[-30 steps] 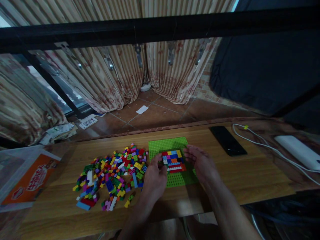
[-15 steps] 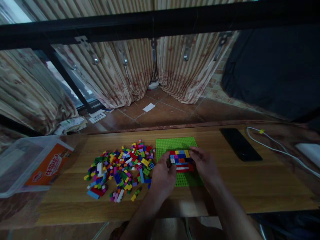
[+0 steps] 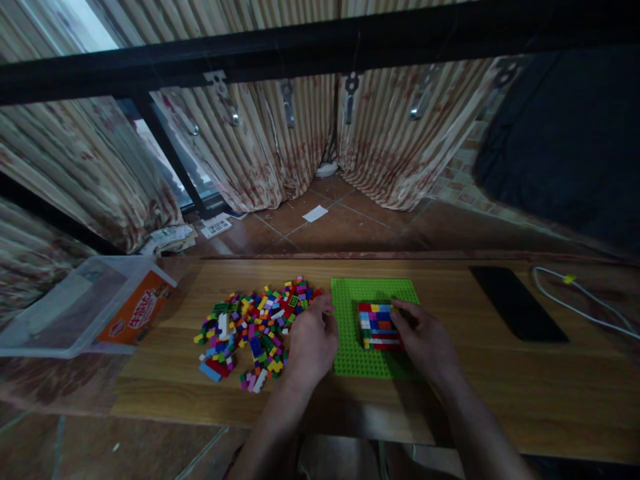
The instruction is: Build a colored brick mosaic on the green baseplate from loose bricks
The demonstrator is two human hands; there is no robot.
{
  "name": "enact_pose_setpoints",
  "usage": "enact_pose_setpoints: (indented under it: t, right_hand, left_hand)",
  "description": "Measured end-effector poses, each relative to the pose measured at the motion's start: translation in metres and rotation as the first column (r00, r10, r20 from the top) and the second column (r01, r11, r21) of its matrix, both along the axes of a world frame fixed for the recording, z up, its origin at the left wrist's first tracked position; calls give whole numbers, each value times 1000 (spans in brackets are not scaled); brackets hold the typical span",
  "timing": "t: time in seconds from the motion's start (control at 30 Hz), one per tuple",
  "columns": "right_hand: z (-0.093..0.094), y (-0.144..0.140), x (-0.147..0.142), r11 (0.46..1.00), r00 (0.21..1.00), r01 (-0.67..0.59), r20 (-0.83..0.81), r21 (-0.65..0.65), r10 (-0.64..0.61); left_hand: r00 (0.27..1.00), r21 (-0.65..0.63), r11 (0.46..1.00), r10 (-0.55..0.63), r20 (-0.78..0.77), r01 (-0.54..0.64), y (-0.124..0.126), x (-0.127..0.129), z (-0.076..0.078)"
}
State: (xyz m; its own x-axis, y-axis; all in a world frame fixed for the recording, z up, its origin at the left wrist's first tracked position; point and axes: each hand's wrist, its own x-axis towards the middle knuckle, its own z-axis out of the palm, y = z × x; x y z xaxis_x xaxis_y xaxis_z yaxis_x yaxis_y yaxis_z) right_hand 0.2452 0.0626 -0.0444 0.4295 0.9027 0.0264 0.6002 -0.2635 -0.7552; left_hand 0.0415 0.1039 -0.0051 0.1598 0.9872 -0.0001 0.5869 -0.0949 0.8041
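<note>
A low block of multicoloured toy bricks (image 3: 377,325), with red, white, blue and yellow among its rows, stands on the green studded baseplate (image 3: 347,360). My right hand (image 3: 427,340) has its fingers and thumb against the block's right side, covering that edge. Off to the left, my left hand (image 3: 313,340) is apart from the block, between the baseplate's left edge and a heap of loose bricks (image 3: 257,320). Its fingers are slightly bent and spread, with nothing visible in them, and it hides part of the heap.
The wooden table (image 3: 200,400) carries a black phone-like slab (image 3: 520,303) at right, near a white cable (image 3: 595,303). A clear plastic box (image 3: 80,327) with an orange label stands at the left end. Curtains (image 3: 280,153) hang beyond the table.
My left hand has let go of the brick block and moved left towards the loose bricks. My right hand stays at the block's right side. The view has shifted left.
</note>
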Motion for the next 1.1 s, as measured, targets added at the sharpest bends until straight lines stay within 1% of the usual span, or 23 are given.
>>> enact_pose_setpoints:
  t: [0.07, 0.13, 0.2, 0.3, 0.4, 0.47, 0.63, 0.8, 0.87, 1.0, 1.1]
  right_hand:
    - [0, 0, -1, 1000, 1000, 6, 4, -5, -6]
    - [1, 1, -2, 1000, 1000, 13, 5, -10, -12]
    - [3, 1, -3, 1000, 1000, 18, 12, -12, -17]
    - [3, 1, -4, 1000, 1000, 20, 18, 1, -20]
    - [1, 1, -4, 1000, 1000, 6, 8, 13, -6]
    - [0, 1, -4, 1000, 1000, -3, 7, 15, 3]
    - [1, 1, -4, 1000, 1000, 6, -5, -16, -6]
    - [3, 1, -5, 1000, 1000, 2, 16, -8, -2]
    - [4, 0, -6, 1000, 1000, 0, 10, -6, 0]
    - [4, 0, -7, 1000, 1000, -12, 16, 0, 12]
    - [3, 0, -7, 1000, 1000, -18, 22, 7, 18]
  left_hand:
    - [999, 36, 999, 24, -48, -22, 7, -14, 2]
    - [989, 80, 997, 20, -147, -8, 11, -26, 4]
    - [969, 124, 991, -10, -248, 42, 13, -35, 4]
    - [943, 143, 981, -77, -325, 129, 13, -42, 4]
    - [917, 136, 970, -139, -374, 202, 14, -46, 3]
    - [906, 137, 964, -159, -393, 229, 15, -48, 0]
    - [901, 150, 956, -173, -398, 250, 17, -50, -4]
    - [888, 142, 951, -194, -416, 274, 17, -50, 0]
    - [889, 152, 953, -177, -422, 261, 18, -51, 2]
    - [893, 173, 973, -61, -445, 153, 21, -55, 1]
    - [897, 197, 975, -9, -441, 107, 23, -60, -2]
